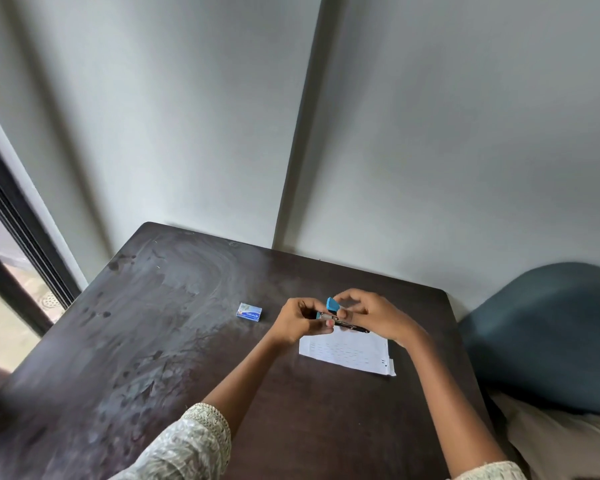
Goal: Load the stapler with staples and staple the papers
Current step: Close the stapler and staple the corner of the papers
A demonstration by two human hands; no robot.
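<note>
A small blue stapler is held above the dark table, its blue top lifted up and its metal channel lying level below. My right hand grips its rear and top. My left hand pinches the front end of the metal channel; whether staples are between those fingers I cannot tell. Under the hands lie the white papers, flat on the table, with printed lines. A small blue staple box rests to the left of my left hand, apart from it.
The table stands against a grey wall, its far edge close behind the hands. A blue cushioned seat is at the right beside the table. A dark window frame runs along the left.
</note>
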